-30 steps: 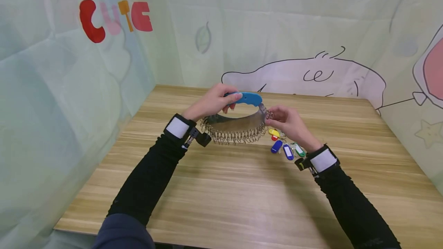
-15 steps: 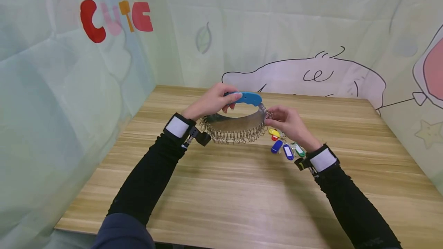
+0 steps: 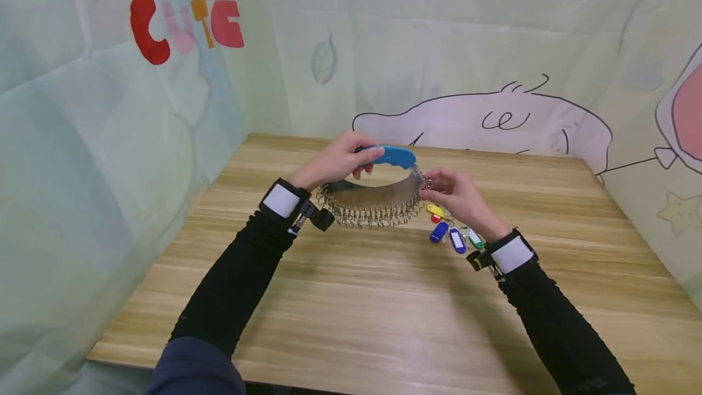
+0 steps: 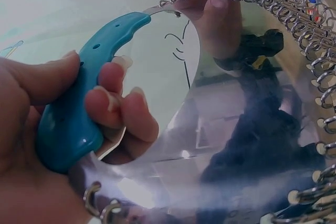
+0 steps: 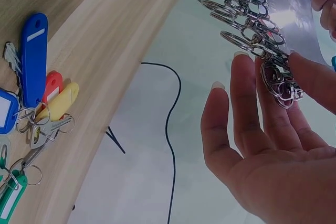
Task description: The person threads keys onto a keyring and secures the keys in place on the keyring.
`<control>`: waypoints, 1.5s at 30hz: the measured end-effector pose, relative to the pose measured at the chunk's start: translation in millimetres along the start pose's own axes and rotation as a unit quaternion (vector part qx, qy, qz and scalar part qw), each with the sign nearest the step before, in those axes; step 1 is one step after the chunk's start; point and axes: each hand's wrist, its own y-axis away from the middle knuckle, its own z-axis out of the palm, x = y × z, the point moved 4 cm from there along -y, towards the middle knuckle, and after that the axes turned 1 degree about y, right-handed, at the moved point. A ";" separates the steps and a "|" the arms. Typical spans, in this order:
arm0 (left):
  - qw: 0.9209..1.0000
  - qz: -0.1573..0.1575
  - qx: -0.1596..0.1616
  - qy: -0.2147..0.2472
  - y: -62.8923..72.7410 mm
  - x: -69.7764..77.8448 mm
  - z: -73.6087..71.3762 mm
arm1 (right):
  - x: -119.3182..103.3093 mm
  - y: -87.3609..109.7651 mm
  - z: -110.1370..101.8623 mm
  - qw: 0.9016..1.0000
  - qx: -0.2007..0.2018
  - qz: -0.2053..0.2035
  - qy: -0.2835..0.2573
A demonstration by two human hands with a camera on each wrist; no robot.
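A key holder made of a curved shiny metal plate [image 3: 378, 195] hangs above the table, tilted toward the camera. My left hand [image 3: 341, 158] grips its blue handle [image 3: 399, 156], thumb on one side and fingers curled round the other, as the left wrist view shows. Many small metal rings [image 3: 375, 218] line the plate's outer edge. At the right end, my right hand [image 3: 462, 197] pinches one of these metal rings [image 5: 283, 90] between thumb and fingers. The exact contact is partly hidden by the cluster of rings.
On the wooden table [image 3: 351, 309] below my right hand lie keys with coloured tags: a yellow tag [image 3: 436, 211], a red tag [image 5: 52, 86], a green tag [image 3: 475, 238], a dark blue tag [image 3: 439, 233] and another blue tag [image 3: 457, 241]. A printed cloth backdrop [image 3: 439, 53] stands behind.
The head view has shifted very slightly. Both hands and the key holder keep the same position and hold throughout.
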 end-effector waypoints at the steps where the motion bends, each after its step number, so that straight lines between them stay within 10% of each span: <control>1: 1.000 0.001 -0.001 -0.001 -0.4 0.5 0.3 | 0.5 0.2 -0.3 1.000 -0.001 0.002 -0.003; 45: 0.994 -0.016 0.008 -0.110 -9.2 1.9 16.3 | 32.8 9.2 -18.1 0.999 -0.038 0.020 0.031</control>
